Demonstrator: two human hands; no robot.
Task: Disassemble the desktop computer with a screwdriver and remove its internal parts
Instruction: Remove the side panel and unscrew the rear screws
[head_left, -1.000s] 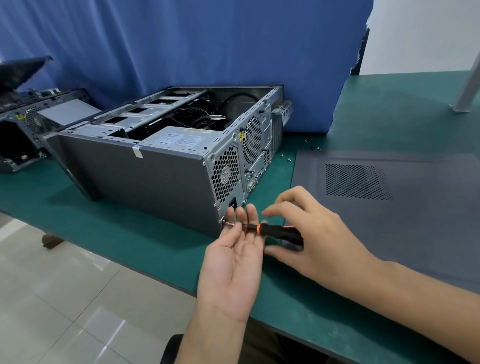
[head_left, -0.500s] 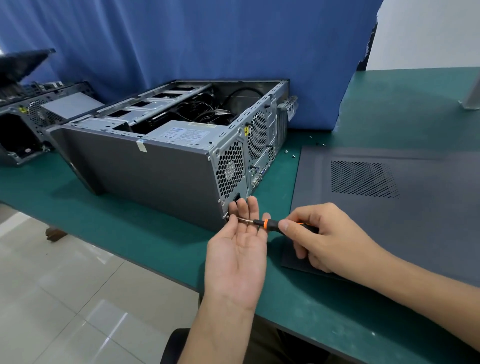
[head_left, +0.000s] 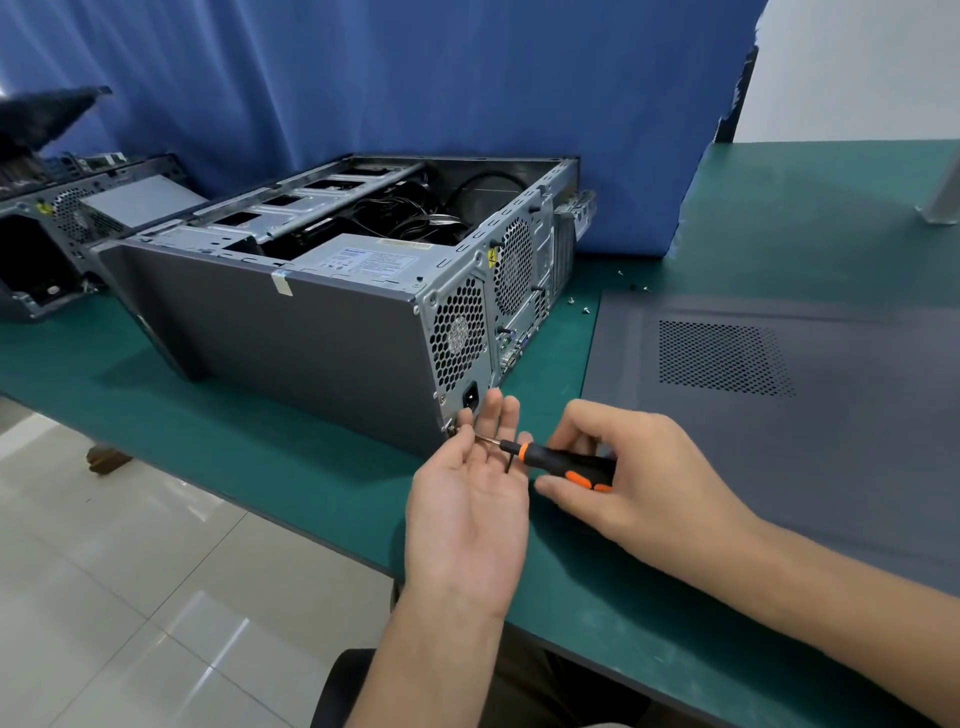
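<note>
My right hand (head_left: 644, 467) grips the screwdriver (head_left: 551, 457), its tip at the lower rear corner of the case (head_left: 311, 338), centre frame. My left hand (head_left: 467, 504) is flat, palm up, under the shaft.

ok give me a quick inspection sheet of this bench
surface: green table mat, looks intact
job's things: open grey metal computer case on its side; black-and-orange-handled screwdriver, tip at its rear lower corner
clutter: removed dark grey vented side panel; small loose screws beside it
grippers: left hand palm up under the shaft; right hand grips the handle
cables: black cables inside the case
surroundings: blue curtain; second opened case at left
</note>
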